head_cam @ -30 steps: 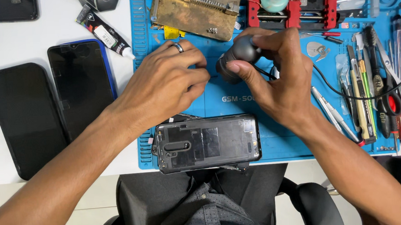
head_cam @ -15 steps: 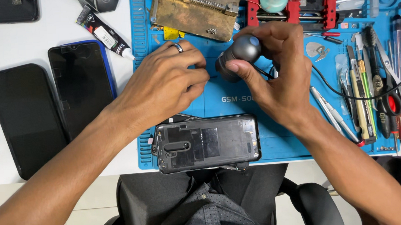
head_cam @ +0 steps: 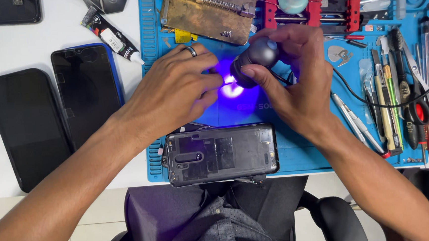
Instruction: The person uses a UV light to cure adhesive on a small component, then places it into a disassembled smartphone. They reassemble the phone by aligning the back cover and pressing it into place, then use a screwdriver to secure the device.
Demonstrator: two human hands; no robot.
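Note:
My right hand (head_cam: 298, 75) grips a small dark grey torch (head_cam: 254, 61) over the blue work mat (head_cam: 305, 149). The torch shines violet light down onto the mat. My left hand (head_cam: 173, 95), with a ring on one finger, has its fingertips pinched in the violet glow under the torch head; what they hold is too small to make out. A phone with its back cover off (head_cam: 220, 155) lies on the mat's near edge, below both hands.
Two dark phones (head_cam: 87, 91) (head_cam: 24, 127) lie on the white table at left, with a glue tube (head_cam: 112, 37) above. A brass plate (head_cam: 208, 11) and a red holder (head_cam: 311, 3) sit at the back. Tweezers, screwdrivers and scissors (head_cam: 417, 103) crowd the right side.
The torch has been tilted further down and now shines violet light onto the mat; it was unlit before. Both hands have stayed in place.

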